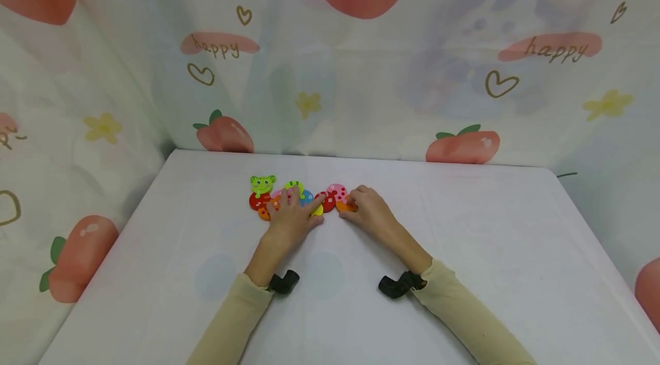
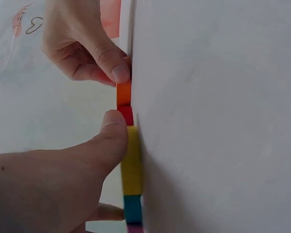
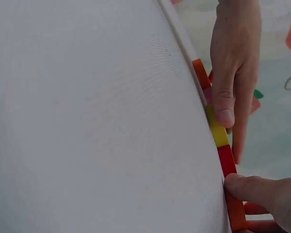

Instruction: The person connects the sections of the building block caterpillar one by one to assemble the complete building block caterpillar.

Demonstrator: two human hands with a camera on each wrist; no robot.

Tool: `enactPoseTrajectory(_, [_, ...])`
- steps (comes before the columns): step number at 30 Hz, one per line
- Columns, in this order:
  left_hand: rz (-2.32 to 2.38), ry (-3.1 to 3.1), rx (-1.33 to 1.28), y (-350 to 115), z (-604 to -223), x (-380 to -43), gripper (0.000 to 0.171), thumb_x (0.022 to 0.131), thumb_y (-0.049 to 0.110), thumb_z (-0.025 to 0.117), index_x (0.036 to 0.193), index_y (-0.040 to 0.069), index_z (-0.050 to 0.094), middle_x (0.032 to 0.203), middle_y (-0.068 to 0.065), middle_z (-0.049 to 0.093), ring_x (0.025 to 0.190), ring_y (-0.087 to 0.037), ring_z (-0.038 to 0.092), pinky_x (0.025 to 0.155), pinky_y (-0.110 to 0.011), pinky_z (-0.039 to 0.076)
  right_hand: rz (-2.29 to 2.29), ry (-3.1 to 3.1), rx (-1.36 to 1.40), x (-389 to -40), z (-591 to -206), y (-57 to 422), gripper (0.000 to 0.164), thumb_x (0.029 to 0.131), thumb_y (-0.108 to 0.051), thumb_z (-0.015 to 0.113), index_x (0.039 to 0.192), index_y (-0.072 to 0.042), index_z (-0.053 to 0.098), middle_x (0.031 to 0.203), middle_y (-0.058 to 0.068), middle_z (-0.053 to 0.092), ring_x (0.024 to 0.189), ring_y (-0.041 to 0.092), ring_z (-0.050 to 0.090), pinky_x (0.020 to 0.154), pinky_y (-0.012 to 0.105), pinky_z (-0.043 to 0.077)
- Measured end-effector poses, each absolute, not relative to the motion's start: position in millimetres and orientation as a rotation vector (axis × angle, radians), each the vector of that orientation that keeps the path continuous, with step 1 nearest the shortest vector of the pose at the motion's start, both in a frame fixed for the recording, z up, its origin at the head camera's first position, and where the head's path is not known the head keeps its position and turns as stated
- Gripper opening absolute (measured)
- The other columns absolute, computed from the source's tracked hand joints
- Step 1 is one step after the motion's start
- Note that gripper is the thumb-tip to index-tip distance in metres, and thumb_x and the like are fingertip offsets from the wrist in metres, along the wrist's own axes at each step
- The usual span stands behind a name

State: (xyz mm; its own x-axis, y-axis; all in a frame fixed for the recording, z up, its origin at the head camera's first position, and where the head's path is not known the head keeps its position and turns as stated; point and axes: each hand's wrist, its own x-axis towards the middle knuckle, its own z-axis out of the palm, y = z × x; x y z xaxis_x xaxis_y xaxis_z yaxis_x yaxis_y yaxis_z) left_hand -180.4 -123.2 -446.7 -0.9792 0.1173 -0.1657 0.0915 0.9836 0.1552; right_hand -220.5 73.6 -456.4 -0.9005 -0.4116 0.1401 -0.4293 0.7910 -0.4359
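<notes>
A caterpillar number puzzle [image 1: 259,202] lies flat near the back of the table, its smiling green head [image 1: 263,184] at the left end. My left hand [image 1: 290,224] rests spread over its middle pieces, partly hiding them. In the left wrist view, that thumb touches the edge by the yellow piece [image 2: 132,167]. At the right end, my right hand [image 1: 376,215] pinches an orange piece [image 3: 235,211] between thumb and fingers. That piece sits against a red piece [image 1: 328,202] with a number on it. A pink piece [image 1: 337,191] adjoins them.
White cloth covers the table [image 1: 330,319]. Behind it hangs a curtain [image 1: 361,95] printed with fruit, hearts and words. Each wrist wears a black camera mount, such as the right one [image 1: 399,285].
</notes>
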Motion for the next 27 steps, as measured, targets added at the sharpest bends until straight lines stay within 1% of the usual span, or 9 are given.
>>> enactPoseTrajectory(2, [0.258,2.913,0.194,-130.6,-441.1,-180.7,0.059,0.094,0.052,0.052,0.149,0.041,0.033,0.160,-0.018,0.020,0.148,-0.045,0.017,0.109,-0.073,0.025,0.726,-2.949,0.677,-219.5,-456.5,73.1,0.029,0.080,-0.026,0.080,0.094,-0.003,0.069,0.099,0.012,0.065,0.086,0.022,0.057,0.078,0.032,0.055])
enactPoseTrajectory(4, [0.328,2.863,0.248,-143.7,-435.0,-181.8,0.057,0.096,0.049,0.052,0.149,0.037,0.035,0.160,-0.016,0.022,0.148,-0.042,0.019,0.110,-0.070,0.026,0.709,-2.963,0.676,-218.5,-456.7,72.1,0.029,0.081,-0.027,0.079,0.093,-0.003,0.069,0.100,0.012,0.065,0.087,0.022,0.057,0.078,0.031,0.055])
enactPoseTrajectory(7, [0.467,2.833,0.286,-169.4,-428.6,-184.7,0.052,0.099,0.040,0.051,0.148,0.029,0.040,0.159,-0.016,0.028,0.147,-0.038,0.024,0.113,-0.063,0.030,0.689,-2.974,0.674,-217.5,-456.8,70.9,0.030,0.083,-0.030,0.078,0.093,-0.003,0.069,0.099,0.011,0.064,0.086,0.021,0.056,0.076,0.030,0.054])
enactPoseTrajectory(10, [0.537,2.865,0.256,-193.2,-428.0,-188.1,0.049,0.100,0.029,0.051,0.148,0.020,0.042,0.157,-0.018,0.031,0.146,-0.038,0.029,0.113,-0.059,0.034,0.690,-2.959,0.657,-218.3,-457.5,71.2,0.029,0.083,-0.031,0.077,0.091,-0.004,0.069,0.096,0.009,0.064,0.084,0.020,0.055,0.074,0.029,0.053])
enactPoseTrajectory(13, [0.535,2.869,0.200,-210.2,-429.7,-190.4,0.050,0.100,0.019,0.052,0.149,0.013,0.040,0.158,-0.019,0.028,0.146,-0.039,0.028,0.115,-0.056,0.030,0.694,-2.945,0.648,-219.2,-458.1,72.4,0.028,0.083,-0.030,0.077,0.089,-0.004,0.069,0.093,0.008,0.064,0.082,0.019,0.055,0.073,0.028,0.052])
enactPoseTrajectory(16, [0.561,2.819,0.174,-219.1,-429.7,-191.4,0.053,0.100,0.012,0.051,0.150,0.007,0.034,0.160,-0.020,0.021,0.148,-0.039,0.023,0.118,-0.054,0.025,0.693,-2.943,0.656,-219.3,-457.2,73.4,0.027,0.083,-0.029,0.077,0.089,-0.004,0.069,0.092,0.008,0.063,0.081,0.019,0.054,0.072,0.028,0.052])
enactPoseTrajectory(20, [0.620,2.760,0.165,-223.2,-428.1,-192.5,0.058,0.099,0.012,0.053,0.152,0.005,0.030,0.162,-0.019,0.015,0.149,-0.039,0.019,0.120,-0.054,0.021,0.692,-2.956,0.648,-219.5,-455.2,74.3,0.027,0.083,-0.028,0.077,0.088,-0.003,0.069,0.089,0.008,0.063,0.079,0.019,0.054,0.071,0.028,0.052])
enactPoseTrajectory(23, [0.640,2.757,0.181,-224.2,-427.7,-192.3,0.062,0.097,0.015,0.057,0.152,0.004,0.029,0.162,-0.019,0.016,0.149,-0.039,0.019,0.119,-0.054,0.022,0.698,-2.987,0.627,-219.4,-452.9,75.7,0.027,0.083,-0.028,0.077,0.089,-0.003,0.070,0.089,0.008,0.063,0.079,0.018,0.054,0.072,0.028,0.053])
enactPoseTrajectory(27, [0.662,2.791,0.214,-222.7,-430.1,-191.6,0.065,0.094,0.021,0.062,0.150,0.003,0.033,0.161,-0.019,0.021,0.147,-0.041,0.022,0.118,-0.056,0.024,0.700,-3.034,0.592,-218.5,-449.5,79.1,0.027,0.082,-0.027,0.078,0.091,-0.002,0.071,0.091,0.009,0.064,0.080,0.018,0.056,0.073,0.029,0.054])
